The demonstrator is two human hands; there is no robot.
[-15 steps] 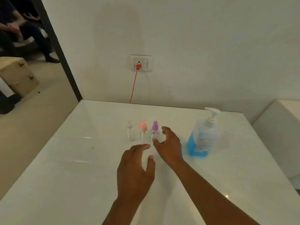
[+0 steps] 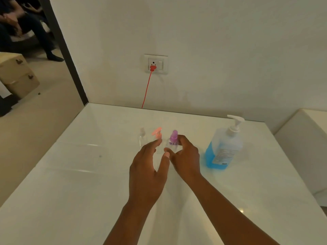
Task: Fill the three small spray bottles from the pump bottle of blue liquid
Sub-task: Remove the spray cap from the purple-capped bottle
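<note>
Three small clear spray bottles stand in a row on the white table [image 2: 74,174]: one with a clear cap [image 2: 142,137], one with a pink pump top [image 2: 157,134] and one with a purple cap [image 2: 173,137]. The pump bottle of blue liquid [image 2: 223,149] stands to their right, about a third full. My left hand [image 2: 148,172] is open, its fingers reaching around the pink-topped bottle. My right hand [image 2: 185,156] is open with fingers curled around the purple-capped bottle; whether it touches the bottle is unclear.
A red cable [image 2: 146,89] runs from a wall socket [image 2: 155,64] down behind the table's far edge. A white block [image 2: 304,147] stands to the right of the table. A person sits at the far left beyond a dark door frame [image 2: 65,50].
Both hands have moved forward to the small bottles. The left hand has risen from below them to the pink-topped one; the right hand has closed in around the purple-capped one.
</note>
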